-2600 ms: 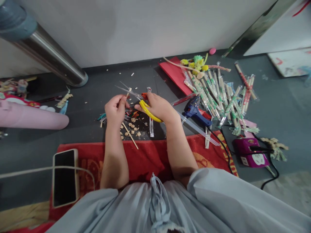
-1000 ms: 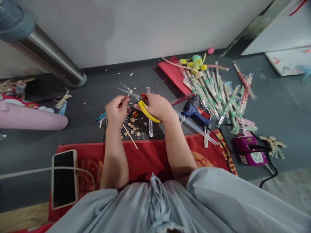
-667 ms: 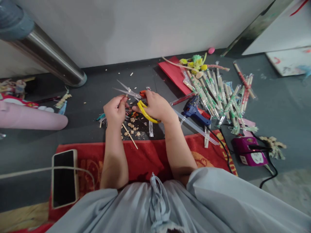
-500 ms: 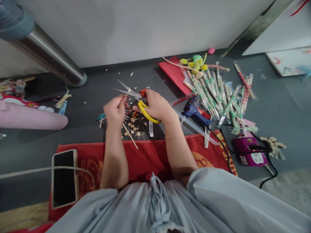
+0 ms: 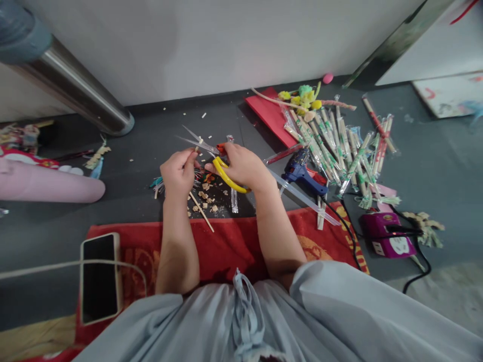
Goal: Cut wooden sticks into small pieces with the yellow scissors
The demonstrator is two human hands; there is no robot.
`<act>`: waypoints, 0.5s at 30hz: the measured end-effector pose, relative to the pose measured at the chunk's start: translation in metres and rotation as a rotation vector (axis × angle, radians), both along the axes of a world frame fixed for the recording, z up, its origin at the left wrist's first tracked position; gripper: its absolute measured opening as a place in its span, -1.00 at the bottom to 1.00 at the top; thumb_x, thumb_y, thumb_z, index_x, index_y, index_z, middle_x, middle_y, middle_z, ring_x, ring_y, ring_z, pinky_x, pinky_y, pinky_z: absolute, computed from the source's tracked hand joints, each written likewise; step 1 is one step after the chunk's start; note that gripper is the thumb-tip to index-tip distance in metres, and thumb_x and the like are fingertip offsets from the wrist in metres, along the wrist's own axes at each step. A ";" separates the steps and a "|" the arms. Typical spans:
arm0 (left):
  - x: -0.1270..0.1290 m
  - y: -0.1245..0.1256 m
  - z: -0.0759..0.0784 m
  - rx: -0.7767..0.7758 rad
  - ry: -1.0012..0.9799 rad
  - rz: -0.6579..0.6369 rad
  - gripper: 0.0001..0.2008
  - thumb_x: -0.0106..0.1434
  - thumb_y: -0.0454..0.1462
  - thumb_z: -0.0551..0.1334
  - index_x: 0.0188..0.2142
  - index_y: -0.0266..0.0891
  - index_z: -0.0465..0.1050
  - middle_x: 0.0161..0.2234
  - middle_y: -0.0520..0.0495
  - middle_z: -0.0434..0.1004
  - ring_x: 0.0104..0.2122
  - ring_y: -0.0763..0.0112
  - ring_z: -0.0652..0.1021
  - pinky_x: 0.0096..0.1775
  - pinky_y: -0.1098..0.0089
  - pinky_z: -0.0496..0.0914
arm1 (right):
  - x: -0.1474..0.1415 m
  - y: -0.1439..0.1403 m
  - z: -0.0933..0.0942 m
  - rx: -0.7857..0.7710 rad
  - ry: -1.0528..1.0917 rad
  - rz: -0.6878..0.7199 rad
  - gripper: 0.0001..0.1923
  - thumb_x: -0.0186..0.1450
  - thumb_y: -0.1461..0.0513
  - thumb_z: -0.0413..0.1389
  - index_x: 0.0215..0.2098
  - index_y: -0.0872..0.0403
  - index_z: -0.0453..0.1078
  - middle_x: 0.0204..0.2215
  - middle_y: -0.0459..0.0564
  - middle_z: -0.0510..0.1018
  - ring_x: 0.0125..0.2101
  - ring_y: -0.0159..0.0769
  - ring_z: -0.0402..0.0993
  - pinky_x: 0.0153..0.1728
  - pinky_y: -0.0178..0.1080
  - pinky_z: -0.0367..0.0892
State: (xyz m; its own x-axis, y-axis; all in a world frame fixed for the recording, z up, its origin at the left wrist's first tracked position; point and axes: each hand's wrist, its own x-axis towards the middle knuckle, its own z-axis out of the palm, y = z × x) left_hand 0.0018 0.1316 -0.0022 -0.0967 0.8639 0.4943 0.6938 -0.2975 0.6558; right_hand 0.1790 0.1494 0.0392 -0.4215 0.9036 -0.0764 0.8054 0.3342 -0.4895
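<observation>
My right hand (image 5: 243, 166) is closed around scissors (image 5: 226, 177) with a yellow handle loop and an orange-red part by the pivot. Their blades point left and stand apart, just above my left hand. My left hand (image 5: 177, 171) pinches a thin pale wooden stick (image 5: 196, 149), whose short tip shows above the thumb near the lower blade. Most of that stick is hidden by the fingers. Below the left hand another length of wooden stick (image 5: 202, 212) slants toward the red cloth. Small chopped wood bits (image 5: 206, 196) lie between my hands, near tinsel-like strands (image 5: 157, 185).
Wrapped chopsticks (image 5: 335, 143) lie heaped at right, beside a blue glue gun (image 5: 305, 173) and clear glue sticks (image 5: 309, 198). A purple power strip (image 5: 388, 235) trails black cable. A phone (image 5: 100, 279) rests on the red cloth (image 5: 226, 246). A pink cylinder (image 5: 49, 178) and metal post (image 5: 86, 85) stand left.
The scissor blades have come slightly closer together, and my right hand has shifted slightly. My left hand stays nearly still, pinching the stick.
</observation>
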 end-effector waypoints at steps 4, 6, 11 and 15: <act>-0.001 -0.001 0.001 -0.019 0.014 0.007 -0.72 0.30 -0.15 0.08 -0.37 -0.20 0.51 -0.58 0.05 0.47 -0.49 0.48 0.48 -0.33 0.44 0.33 | -0.003 0.000 0.004 -0.010 -0.041 -0.043 -0.32 0.22 -0.25 -0.13 -0.10 0.15 0.32 -0.21 0.15 0.53 -0.19 -0.08 0.46 -0.26 -0.20 0.25; -0.001 -0.001 0.002 -0.019 0.020 0.012 -0.72 0.30 -0.15 0.08 -0.38 -0.20 0.50 -0.58 0.05 0.46 -0.48 0.48 0.48 -0.32 0.43 0.33 | -0.003 0.000 0.004 -0.005 -0.043 -0.059 -0.34 0.21 -0.25 -0.12 -0.12 0.12 0.33 -0.22 0.12 0.54 -0.21 -0.09 0.46 -0.28 -0.21 0.25; 0.002 -0.002 0.005 -0.007 0.047 0.021 -0.72 0.29 -0.17 0.08 -0.41 -0.20 0.49 -0.58 0.04 0.46 -0.48 0.46 0.47 -0.32 0.41 0.33 | -0.002 0.002 0.001 0.002 -0.066 -0.059 -0.37 0.20 -0.25 -0.11 -0.16 0.09 0.34 -0.24 0.10 0.55 -0.25 -0.11 0.47 -0.32 -0.21 0.24; 0.001 -0.002 0.006 -0.031 0.077 0.015 -0.69 0.30 -0.16 0.06 -0.48 -0.20 0.46 -0.59 0.04 0.44 -0.47 0.44 0.47 -0.32 0.39 0.33 | -0.002 0.001 0.000 -0.009 -0.060 -0.053 -0.37 0.21 -0.25 -0.12 -0.19 0.10 0.34 -0.25 0.12 0.55 -0.25 -0.10 0.47 -0.32 -0.21 0.25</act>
State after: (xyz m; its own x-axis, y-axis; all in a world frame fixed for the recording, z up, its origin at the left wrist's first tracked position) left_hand 0.0033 0.1295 0.0036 -0.0720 0.8777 0.4738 0.7469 -0.2674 0.6089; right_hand 0.1772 0.1507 0.0390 -0.3677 0.9236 -0.1086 0.8497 0.2862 -0.4429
